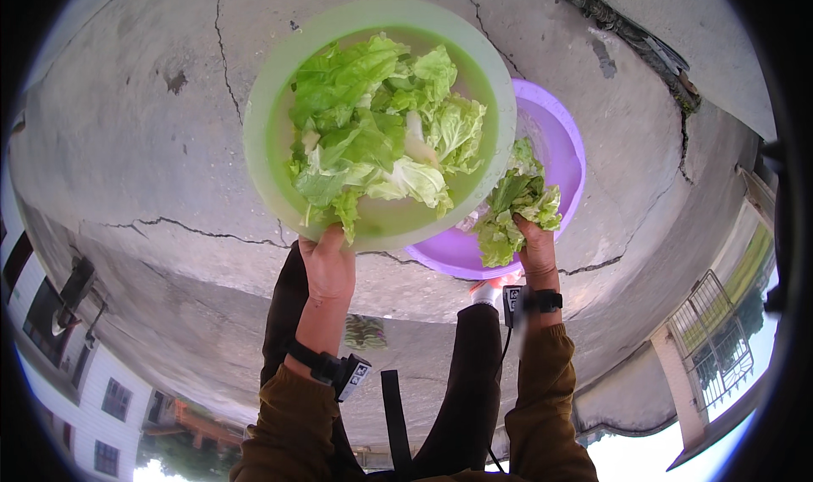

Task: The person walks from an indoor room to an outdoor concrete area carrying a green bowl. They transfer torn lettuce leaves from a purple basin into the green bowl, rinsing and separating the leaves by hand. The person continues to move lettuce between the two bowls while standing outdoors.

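Observation:
My left hand (330, 269) grips the near rim of a pale green plastic basin (259, 132), thumb on top. Torn lettuce leaves (365, 136) are heaped in it, and one leaf hangs over the rim by my thumb. Behind and to the right, partly hidden by the green basin, is a purple plastic basin (567, 145). My right hand (538, 248) holds a bunch of lettuce leaves (498, 231) over this purple basin. Translucent crinkled material (532, 129), perhaps a plastic bag, shows behind the bunch.
Cracked concrete ground (159, 158) surrounds the basins. My shoe (488, 291) is close to the purple basin's near edge. A small patterned patch (365, 332) lies between my legs. Toward the right edge are a low wall (625, 393) and a metal gate (711, 342).

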`<state>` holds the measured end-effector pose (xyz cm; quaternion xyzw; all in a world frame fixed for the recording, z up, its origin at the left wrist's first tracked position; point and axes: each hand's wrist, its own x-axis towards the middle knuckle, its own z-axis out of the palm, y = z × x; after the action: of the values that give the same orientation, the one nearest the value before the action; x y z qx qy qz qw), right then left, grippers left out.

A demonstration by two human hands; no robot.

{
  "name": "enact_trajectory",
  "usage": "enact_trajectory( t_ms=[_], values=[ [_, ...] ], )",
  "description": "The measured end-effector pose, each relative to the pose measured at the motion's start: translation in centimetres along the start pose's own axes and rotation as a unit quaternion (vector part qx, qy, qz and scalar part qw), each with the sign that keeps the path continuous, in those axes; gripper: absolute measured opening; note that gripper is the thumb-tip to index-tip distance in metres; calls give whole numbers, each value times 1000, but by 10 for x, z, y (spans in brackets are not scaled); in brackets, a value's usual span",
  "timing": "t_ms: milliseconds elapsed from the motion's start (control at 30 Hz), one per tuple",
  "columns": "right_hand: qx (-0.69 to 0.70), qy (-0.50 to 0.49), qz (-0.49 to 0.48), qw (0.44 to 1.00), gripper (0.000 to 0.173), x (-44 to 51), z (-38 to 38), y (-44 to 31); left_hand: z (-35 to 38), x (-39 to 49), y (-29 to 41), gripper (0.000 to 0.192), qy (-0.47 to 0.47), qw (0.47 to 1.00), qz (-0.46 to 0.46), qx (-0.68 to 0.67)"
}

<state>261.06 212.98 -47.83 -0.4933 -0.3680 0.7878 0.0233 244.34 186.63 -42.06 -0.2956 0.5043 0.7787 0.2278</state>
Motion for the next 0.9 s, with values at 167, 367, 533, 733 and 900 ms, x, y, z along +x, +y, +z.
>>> enact_trajectory(
  t_ms=[167, 367, 533, 733, 900],
  values=[
    [-23, 12, -3, 1000, 50, -13, -6, -17, -3, -2, -8, 49, 2, 1000, -2, 6],
    [-32, 18, -7, 999, 49, -17, -10, -23, -7, -2, -14, 46, 11, 1000, -4, 12],
    [-36, 21, -21, 999, 49, -16, -17, -18, -7, -3, -18, 48, 8, 1000, -3, 20],
    [-37, 45, -31, 998, 51, -27, -10, -31, -6, -5, -19, 50, 9, 999, -6, 40],
    [-84, 85, -46, 992, 55, -77, 18, -66, 0, -10, -20, 42, 5, 999, -24, 30]
  ],
)
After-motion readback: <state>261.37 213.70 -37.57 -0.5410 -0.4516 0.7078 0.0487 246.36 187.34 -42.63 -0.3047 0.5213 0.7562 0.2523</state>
